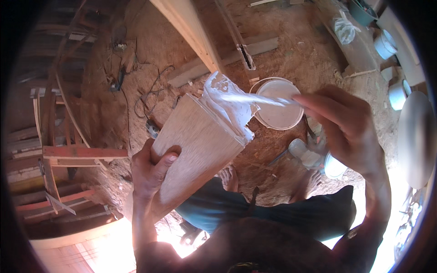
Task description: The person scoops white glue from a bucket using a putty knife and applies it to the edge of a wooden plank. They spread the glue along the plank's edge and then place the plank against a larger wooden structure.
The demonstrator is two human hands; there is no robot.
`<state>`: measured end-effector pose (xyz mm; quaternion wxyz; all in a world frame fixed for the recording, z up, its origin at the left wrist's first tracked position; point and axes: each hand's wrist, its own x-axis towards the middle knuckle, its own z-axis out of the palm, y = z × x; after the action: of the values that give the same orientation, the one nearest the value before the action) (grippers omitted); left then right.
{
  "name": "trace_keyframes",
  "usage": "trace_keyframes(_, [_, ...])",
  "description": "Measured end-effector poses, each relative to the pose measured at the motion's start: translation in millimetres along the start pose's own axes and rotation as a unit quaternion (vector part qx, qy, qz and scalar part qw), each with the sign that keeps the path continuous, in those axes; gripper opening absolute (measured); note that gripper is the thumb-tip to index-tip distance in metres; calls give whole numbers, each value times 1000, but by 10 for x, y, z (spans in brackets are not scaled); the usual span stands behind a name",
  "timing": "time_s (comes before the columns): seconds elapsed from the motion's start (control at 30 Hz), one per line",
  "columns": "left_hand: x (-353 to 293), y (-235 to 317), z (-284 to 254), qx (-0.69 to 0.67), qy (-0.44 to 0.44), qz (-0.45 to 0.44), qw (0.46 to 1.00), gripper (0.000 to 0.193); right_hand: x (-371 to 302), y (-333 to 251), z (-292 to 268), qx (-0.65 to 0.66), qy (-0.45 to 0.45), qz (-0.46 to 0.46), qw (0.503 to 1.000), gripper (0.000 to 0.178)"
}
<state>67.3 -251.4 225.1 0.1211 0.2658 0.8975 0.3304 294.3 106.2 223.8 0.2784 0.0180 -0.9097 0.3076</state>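
My left hand (154,166) grips the edge of a pale wooden board (195,141), its thumb on the upper face. The board is tilted, and its far end carries a ragged white mass (227,102), like paste or a torn coated sheet; I cannot tell which. My right hand (343,118) pinches the end of a thin white-smeared stick (266,99), blurred by motion. The stick's other end reaches into the white mass. Beneath the stick, a round white bucket (278,120) stands on the ground.
A long timber (191,32) slopes in from the top, near a beam (264,45) on the dirt floor. Cables (145,95) lie at left, beside stacked wood (27,159). A clear jar (305,152) stands near my feet; pails (386,45) line the right side.
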Motion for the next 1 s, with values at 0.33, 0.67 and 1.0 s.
trace_keyframes(0.33, [-13, -96, -94, 120, -20, -28, 992, 87, -260, -151, 74, -31, -70, -22, 997, 45])
trace_keyframes(0.67, [-799, 63, 271, 303, 18, 206, 930, 106, -957, 336, -113, 211, 6, 261, 942, 29])
trace_keyframes(1.0, [-627, -224, -246, 201, 182, 131, 954, 87, -981, 708, 156, 424, 94, 403, 805, 33])
